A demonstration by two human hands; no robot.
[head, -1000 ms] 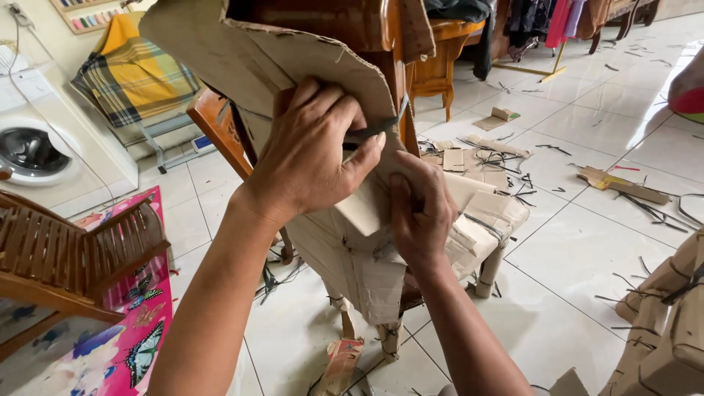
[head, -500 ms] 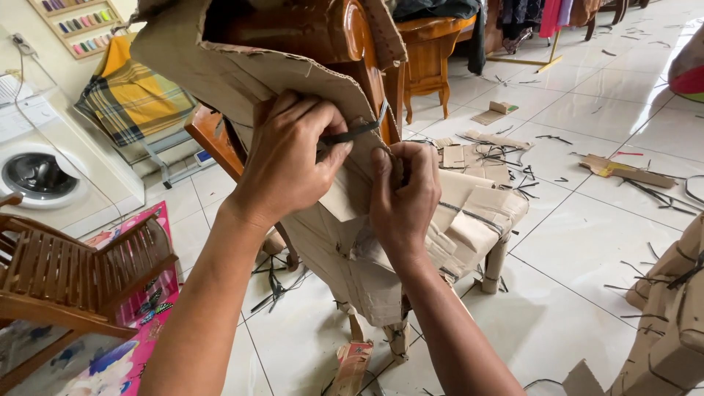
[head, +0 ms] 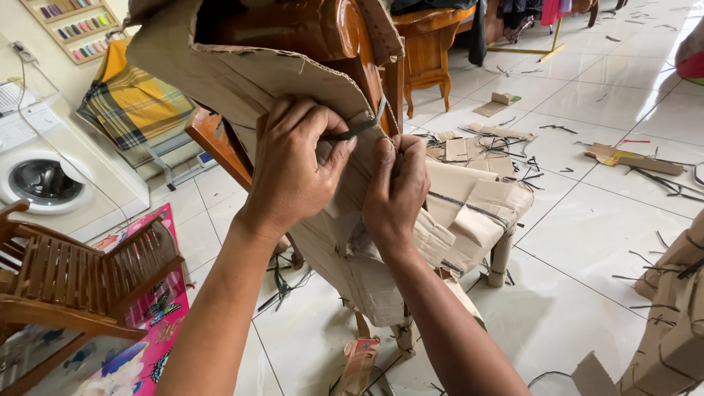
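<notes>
While both my forearms reach up from the lower frame, my left hand [head: 293,172] has its grip clamped on a dark strap [head: 359,128] at centre, and my right hand [head: 396,191] pinches the cardboard wrapping [head: 242,81] beside it. Behind stands the wooden chair [head: 315,29]; cardboard scraps [head: 623,155] litter the floor [head: 587,220] at right.

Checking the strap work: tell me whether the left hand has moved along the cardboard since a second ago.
Yes. The left hand has slid up toward the carved wooden chair back, pulling the dark strap.
</notes>
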